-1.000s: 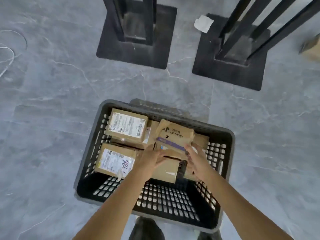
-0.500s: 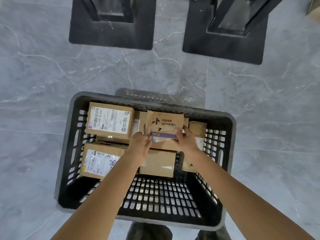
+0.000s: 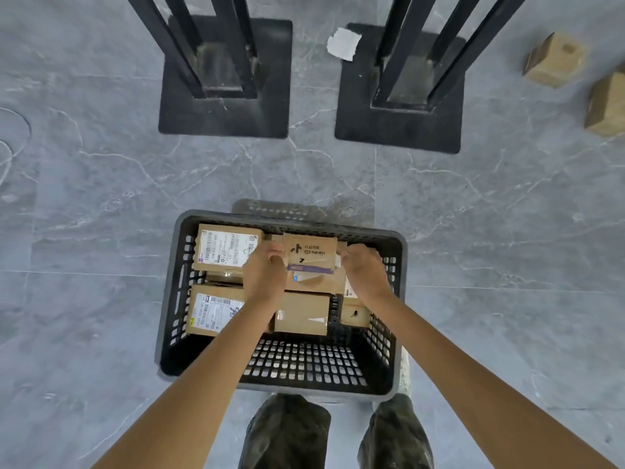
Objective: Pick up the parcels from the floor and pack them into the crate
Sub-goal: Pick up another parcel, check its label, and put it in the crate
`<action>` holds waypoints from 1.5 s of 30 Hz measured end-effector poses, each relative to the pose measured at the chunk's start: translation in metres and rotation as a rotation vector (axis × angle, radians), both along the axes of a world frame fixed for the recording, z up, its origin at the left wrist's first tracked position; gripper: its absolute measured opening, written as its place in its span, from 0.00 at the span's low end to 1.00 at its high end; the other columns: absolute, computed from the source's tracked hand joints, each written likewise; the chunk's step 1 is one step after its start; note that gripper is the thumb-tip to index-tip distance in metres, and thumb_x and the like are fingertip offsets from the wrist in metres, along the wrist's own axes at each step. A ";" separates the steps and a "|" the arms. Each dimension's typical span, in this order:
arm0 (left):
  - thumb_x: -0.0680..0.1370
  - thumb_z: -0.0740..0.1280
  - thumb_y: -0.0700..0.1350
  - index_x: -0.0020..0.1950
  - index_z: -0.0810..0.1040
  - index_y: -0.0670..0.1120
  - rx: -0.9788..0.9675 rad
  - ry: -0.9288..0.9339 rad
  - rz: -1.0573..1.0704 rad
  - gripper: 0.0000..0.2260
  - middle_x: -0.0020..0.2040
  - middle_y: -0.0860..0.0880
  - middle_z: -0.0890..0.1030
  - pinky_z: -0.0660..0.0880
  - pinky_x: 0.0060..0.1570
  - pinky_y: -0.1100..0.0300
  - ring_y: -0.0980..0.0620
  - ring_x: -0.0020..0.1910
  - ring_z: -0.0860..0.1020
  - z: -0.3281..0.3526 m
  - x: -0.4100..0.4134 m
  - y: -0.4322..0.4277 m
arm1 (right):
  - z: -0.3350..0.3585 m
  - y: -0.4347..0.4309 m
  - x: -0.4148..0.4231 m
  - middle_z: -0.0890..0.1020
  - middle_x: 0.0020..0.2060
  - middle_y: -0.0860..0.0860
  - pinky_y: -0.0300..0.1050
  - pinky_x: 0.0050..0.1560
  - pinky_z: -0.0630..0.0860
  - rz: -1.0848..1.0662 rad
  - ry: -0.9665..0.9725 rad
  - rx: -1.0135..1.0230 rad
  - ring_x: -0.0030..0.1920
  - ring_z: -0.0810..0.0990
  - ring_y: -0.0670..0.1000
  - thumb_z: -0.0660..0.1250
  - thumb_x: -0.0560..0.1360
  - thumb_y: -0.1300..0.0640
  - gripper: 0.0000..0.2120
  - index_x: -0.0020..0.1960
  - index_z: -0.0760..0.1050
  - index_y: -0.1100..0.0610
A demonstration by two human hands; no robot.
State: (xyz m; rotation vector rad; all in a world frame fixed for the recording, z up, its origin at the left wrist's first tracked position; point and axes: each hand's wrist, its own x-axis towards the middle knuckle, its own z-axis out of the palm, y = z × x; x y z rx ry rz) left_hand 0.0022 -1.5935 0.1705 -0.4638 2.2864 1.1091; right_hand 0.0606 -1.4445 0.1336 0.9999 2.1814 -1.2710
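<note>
A dark slotted crate (image 3: pixel 395 319) stands on the grey floor in front of me. Several cardboard parcels fill its far half. Both hands hold a printed parcel with a purple strip (image 3: pixel 310 253) against the crate's far wall: my left hand (image 3: pixel 264 272) grips its left edge, my right hand (image 3: pixel 363 270) its right edge. Two labelled parcels lie at the left, one at the back (image 3: pixel 226 248), one nearer (image 3: pixel 213 311). A plain box (image 3: pixel 301 314) sits in the middle, a small box (image 3: pixel 354 314) at the right. Two more parcels (image 3: pixel 554 59) (image 3: pixel 607 104) lie on the floor far right.
Two black metal stand bases (image 3: pixel 225 110) (image 3: pixel 399 130) with upright posts stand beyond the crate. A scrap of white paper (image 3: pixel 343 44) lies between them. My shoes (image 3: pixel 287 431) are just behind the crate's near wall. The crate's near half shows bare slotted floor (image 3: pixel 304 360).
Both hands have carried the purple-striped parcel from the crate's middle to its far wall. The camera view has pulled back, bringing the two floor parcels at the right into sight.
</note>
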 end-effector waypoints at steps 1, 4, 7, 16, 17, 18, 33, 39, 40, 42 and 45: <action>0.80 0.55 0.35 0.56 0.76 0.46 0.006 0.041 -0.040 0.14 0.53 0.50 0.80 0.75 0.30 0.62 0.58 0.33 0.73 0.026 -0.003 0.002 | 0.026 0.002 -0.004 0.77 0.44 0.51 0.42 0.40 0.69 0.007 0.024 -0.014 0.42 0.73 0.50 0.56 0.79 0.58 0.10 0.47 0.76 0.52; 0.80 0.57 0.36 0.55 0.76 0.48 0.068 0.167 -0.127 0.12 0.52 0.52 0.80 0.77 0.35 0.53 0.54 0.33 0.76 0.111 -0.017 0.013 | 0.119 0.013 -0.022 0.81 0.50 0.53 0.30 0.29 0.69 0.043 0.101 -0.044 0.36 0.76 0.48 0.57 0.81 0.56 0.13 0.59 0.75 0.59; 0.80 0.58 0.37 0.53 0.78 0.49 0.159 0.293 -0.162 0.11 0.50 0.53 0.80 0.74 0.44 0.63 0.58 0.42 0.77 0.204 -0.038 0.029 | 0.221 0.027 -0.042 0.77 0.60 0.53 0.29 0.52 0.67 0.114 0.226 -0.040 0.58 0.76 0.51 0.57 0.81 0.54 0.15 0.63 0.73 0.59; 0.81 0.57 0.39 0.52 0.77 0.49 0.260 0.697 -0.322 0.10 0.48 0.54 0.81 0.68 0.44 0.74 0.58 0.50 0.77 0.484 -0.078 0.103 | 0.509 0.085 -0.072 0.81 0.55 0.54 0.45 0.57 0.73 0.138 0.553 0.071 0.56 0.78 0.53 0.57 0.81 0.54 0.14 0.58 0.76 0.60; 0.81 0.57 0.39 0.53 0.77 0.49 0.278 0.731 -0.345 0.10 0.49 0.54 0.81 0.68 0.44 0.75 0.58 0.50 0.77 0.510 -0.075 0.112 | 0.536 0.091 -0.067 0.81 0.56 0.54 0.41 0.56 0.72 0.134 0.591 0.091 0.57 0.77 0.51 0.57 0.81 0.54 0.14 0.59 0.76 0.60; 0.81 0.57 0.39 0.54 0.77 0.48 0.293 0.761 -0.379 0.10 0.49 0.54 0.81 0.67 0.43 0.76 0.59 0.49 0.77 0.533 -0.071 0.121 | 0.562 0.096 -0.061 0.80 0.56 0.53 0.37 0.54 0.69 0.134 0.633 0.113 0.57 0.77 0.50 0.57 0.81 0.55 0.14 0.59 0.76 0.60; 0.79 0.58 0.38 0.58 0.76 0.50 0.534 1.057 -0.856 0.13 0.52 0.55 0.80 0.68 0.44 0.72 0.60 0.51 0.76 0.744 0.021 0.246 | 0.767 0.221 0.139 0.80 0.55 0.46 0.37 0.57 0.70 -0.246 0.852 0.507 0.58 0.75 0.43 0.58 0.81 0.56 0.11 0.59 0.76 0.56; 0.78 0.58 0.37 0.58 0.76 0.49 0.607 1.068 -0.943 0.13 0.53 0.53 0.80 0.67 0.46 0.76 0.60 0.53 0.75 0.758 0.065 0.312 | 0.792 0.292 0.224 0.80 0.56 0.48 0.41 0.60 0.71 -0.386 0.857 0.617 0.58 0.76 0.46 0.58 0.81 0.55 0.11 0.58 0.76 0.54; 0.78 0.58 0.37 0.58 0.76 0.49 0.614 1.069 -0.960 0.14 0.53 0.52 0.80 0.68 0.48 0.74 0.60 0.53 0.76 0.756 0.072 0.326 | 0.792 0.307 0.237 0.80 0.56 0.49 0.42 0.60 0.71 -0.409 0.851 0.625 0.58 0.76 0.46 0.57 0.81 0.55 0.11 0.58 0.76 0.54; 0.78 0.57 0.37 0.58 0.76 0.49 0.606 1.071 -0.996 0.14 0.53 0.52 0.79 0.69 0.49 0.71 0.58 0.54 0.75 0.752 0.088 0.357 | 0.789 0.338 0.260 0.80 0.55 0.48 0.42 0.60 0.72 -0.440 0.844 0.639 0.58 0.76 0.46 0.57 0.81 0.56 0.11 0.58 0.76 0.54; 0.79 0.58 0.38 0.59 0.75 0.49 0.589 1.051 -1.021 0.13 0.54 0.53 0.79 0.66 0.48 0.77 0.59 0.55 0.75 0.743 0.111 0.407 | 0.783 0.387 0.291 0.80 0.53 0.46 0.36 0.55 0.70 -0.466 0.822 0.642 0.56 0.76 0.44 0.58 0.81 0.56 0.11 0.58 0.77 0.56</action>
